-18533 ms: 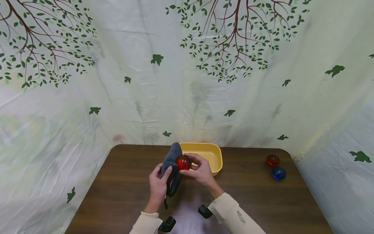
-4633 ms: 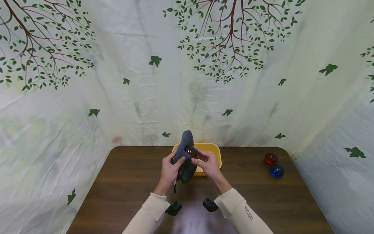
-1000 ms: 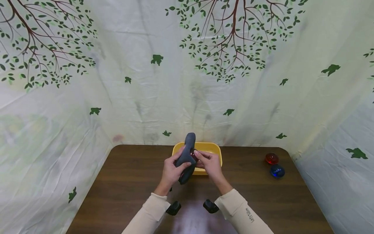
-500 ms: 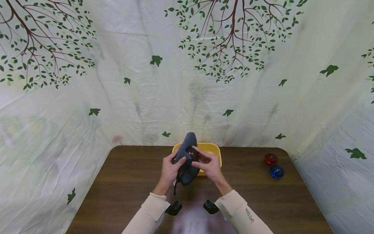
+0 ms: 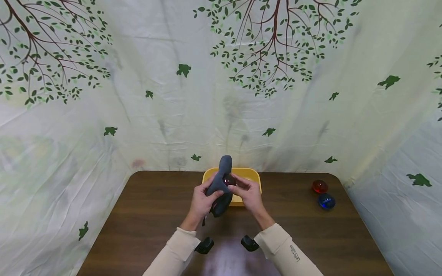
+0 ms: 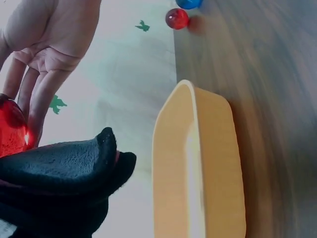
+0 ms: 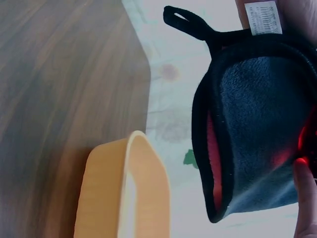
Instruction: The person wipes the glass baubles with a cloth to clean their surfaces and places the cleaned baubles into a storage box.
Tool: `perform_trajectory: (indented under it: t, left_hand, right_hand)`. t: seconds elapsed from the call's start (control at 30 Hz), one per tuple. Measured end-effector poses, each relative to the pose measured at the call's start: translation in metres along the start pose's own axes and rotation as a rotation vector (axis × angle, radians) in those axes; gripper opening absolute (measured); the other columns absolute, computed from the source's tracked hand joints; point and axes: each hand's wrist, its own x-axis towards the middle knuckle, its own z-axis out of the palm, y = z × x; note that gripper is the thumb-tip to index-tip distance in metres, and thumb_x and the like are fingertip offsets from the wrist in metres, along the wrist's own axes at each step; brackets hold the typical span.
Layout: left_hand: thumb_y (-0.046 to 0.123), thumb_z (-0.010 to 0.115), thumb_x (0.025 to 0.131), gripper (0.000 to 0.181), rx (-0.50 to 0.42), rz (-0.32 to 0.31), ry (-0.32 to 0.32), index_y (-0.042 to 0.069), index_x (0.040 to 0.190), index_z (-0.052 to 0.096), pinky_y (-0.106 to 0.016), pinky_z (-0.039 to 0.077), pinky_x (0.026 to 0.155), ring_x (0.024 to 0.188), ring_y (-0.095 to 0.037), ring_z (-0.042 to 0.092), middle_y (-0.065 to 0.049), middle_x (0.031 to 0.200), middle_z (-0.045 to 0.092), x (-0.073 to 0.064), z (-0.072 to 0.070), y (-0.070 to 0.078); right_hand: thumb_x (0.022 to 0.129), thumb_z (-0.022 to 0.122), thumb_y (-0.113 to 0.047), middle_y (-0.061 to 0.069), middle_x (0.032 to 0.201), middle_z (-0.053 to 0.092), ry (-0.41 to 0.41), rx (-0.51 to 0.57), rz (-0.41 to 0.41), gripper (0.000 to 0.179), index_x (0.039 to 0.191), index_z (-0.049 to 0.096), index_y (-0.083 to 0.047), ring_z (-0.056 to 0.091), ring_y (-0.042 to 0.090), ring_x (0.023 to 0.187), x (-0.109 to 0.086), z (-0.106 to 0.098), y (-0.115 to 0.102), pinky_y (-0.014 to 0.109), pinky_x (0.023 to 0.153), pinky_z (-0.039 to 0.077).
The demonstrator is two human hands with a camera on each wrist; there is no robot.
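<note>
My left hand (image 5: 203, 197) grips a dark grey fleecy mitt (image 5: 224, 166) with black trim, a hanging loop and a white tag. In the right wrist view, the mitt (image 7: 262, 114) shows a pink lining at its gaping opening. My right hand (image 5: 250, 193) holds a clear red ball (image 5: 229, 179) between thumb and fingers, against the mitt's fleece. The mitt folds partly round the ball and hides some of it. In the left wrist view, the red ball (image 6: 11, 129) is cut off at the frame's edge. Both hands are raised in front of the yellow tub.
A yellow plastic tub (image 5: 257, 180) stands at the back of the brown wooden table (image 5: 155, 230), behind the hands. Toward the right back corner, another red ball (image 5: 320, 186) and a blue ball (image 5: 326, 201) sit close together. A leaf-printed cloth (image 5: 221, 115) hangs behind.
Since the oldest frame, both hands have moved right, now in front of the tub, and the mitt wraps more of the ball. Over the last second the mitt turns back and forth against it.
</note>
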Motion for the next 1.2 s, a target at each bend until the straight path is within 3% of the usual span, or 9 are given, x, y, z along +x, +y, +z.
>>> perform_trajectory:
  t: [0.1, 0.23, 0.4, 0.53, 0.67, 0.8, 0.9, 1.0, 1.2]
  left_hand:
    - [-0.002, 0.071, 0.083, 0.059, 0.061, 0.040, -0.011, 0.003, 0.139, 0.050, -0.044, 0.045, 0.101, 0.121, -0.033, 0.054, -0.016, 0.136, 0.055, -0.001, 0.000, 0.002]
    - [-0.005, 0.071, 0.082, 0.058, 0.115, 0.090, -0.038, -0.003, 0.136, 0.051, -0.049, 0.038, 0.106, 0.129, -0.037, 0.046, -0.018, 0.138, 0.051, -0.004, 0.001, 0.015]
    - [-0.005, 0.072, 0.082, 0.058, 0.094, 0.049, -0.016, -0.001, 0.136, 0.052, -0.050, 0.037, 0.106, 0.129, -0.035, 0.046, -0.015, 0.138, 0.052, -0.003, 0.001, 0.008]
    - [0.000, 0.072, 0.083, 0.057, 0.089, 0.008, 0.033, 0.006, 0.137, 0.054, -0.048, 0.039, 0.105, 0.126, -0.031, 0.050, -0.011, 0.138, 0.053, -0.001, 0.001, -0.005]
    - [0.005, 0.070, 0.087, 0.054, 0.027, -0.040, 0.062, 0.003, 0.137, 0.052, -0.046, 0.047, 0.098, 0.117, -0.033, 0.057, -0.019, 0.136, 0.054, -0.002, 0.003, -0.008]
    - [0.008, 0.069, 0.089, 0.051, -0.038, -0.081, 0.082, -0.003, 0.136, 0.051, -0.041, 0.053, 0.087, 0.106, -0.032, 0.062, -0.027, 0.130, 0.056, -0.001, 0.005, -0.005]
    - [0.010, 0.068, 0.090, 0.051, -0.034, -0.090, 0.086, -0.005, 0.135, 0.051, -0.039, 0.055, 0.084, 0.103, -0.033, 0.065, -0.029, 0.125, 0.058, 0.001, 0.005, -0.003]
    - [0.009, 0.067, 0.091, 0.049, -0.025, -0.099, 0.083, -0.004, 0.136, 0.051, -0.039, 0.055, 0.083, 0.104, -0.036, 0.064, -0.028, 0.126, 0.058, 0.001, 0.005, -0.003]
    - [0.000, 0.068, 0.087, 0.052, 0.022, -0.037, 0.031, 0.000, 0.136, 0.051, -0.040, 0.051, 0.093, 0.113, -0.035, 0.059, -0.020, 0.134, 0.055, 0.000, 0.002, -0.004]
  right_hand:
    - [0.090, 0.066, -0.006, 0.028, 0.114, 0.064, 0.007, -0.018, 0.046, 0.037, 0.122, 0.060, 0.011, 0.070, 0.025, 0.091, 0.001, 0.000, 0.000, 0.036, 0.075, 0.057]
    - [0.094, 0.064, -0.015, 0.026, 0.104, 0.068, 0.014, -0.046, 0.105, 0.035, 0.118, 0.063, 0.010, 0.072, 0.025, 0.079, 0.001, 0.000, 0.000, 0.036, 0.069, 0.058]
    - [0.092, 0.065, -0.008, 0.030, 0.109, 0.065, -0.006, 0.000, 0.096, 0.037, 0.121, 0.059, 0.014, 0.072, 0.023, 0.082, 0.001, 0.000, 0.003, 0.036, 0.071, 0.057]
    - [0.088, 0.068, -0.001, 0.033, 0.118, 0.059, -0.038, 0.040, 0.044, 0.043, 0.125, 0.054, 0.016, 0.069, 0.020, 0.094, 0.000, -0.002, 0.008, 0.035, 0.076, 0.056]
    - [0.082, 0.072, 0.004, 0.031, 0.123, 0.057, -0.082, 0.062, -0.057, 0.050, 0.126, 0.052, 0.017, 0.065, 0.018, 0.105, 0.000, -0.004, 0.012, 0.033, 0.085, 0.053]
    - [0.078, 0.075, 0.005, 0.020, 0.126, 0.060, -0.156, 0.105, -0.170, 0.056, 0.126, 0.050, 0.018, 0.061, 0.019, 0.113, 0.002, -0.007, 0.013, 0.034, 0.091, 0.050]
    - [0.078, 0.076, 0.002, 0.008, 0.127, 0.063, -0.192, 0.125, -0.210, 0.058, 0.127, 0.049, 0.018, 0.059, 0.020, 0.116, 0.003, -0.009, 0.014, 0.034, 0.093, 0.049]
    - [0.079, 0.076, 0.001, 0.004, 0.123, 0.066, -0.166, 0.103, -0.196, 0.055, 0.126, 0.051, 0.017, 0.062, 0.017, 0.112, 0.003, -0.009, 0.015, 0.032, 0.092, 0.050]
    - [0.086, 0.069, 0.003, 0.024, 0.122, 0.062, -0.067, 0.062, -0.064, 0.045, 0.126, 0.053, 0.016, 0.066, 0.014, 0.101, 0.000, -0.005, 0.014, 0.031, 0.084, 0.054]
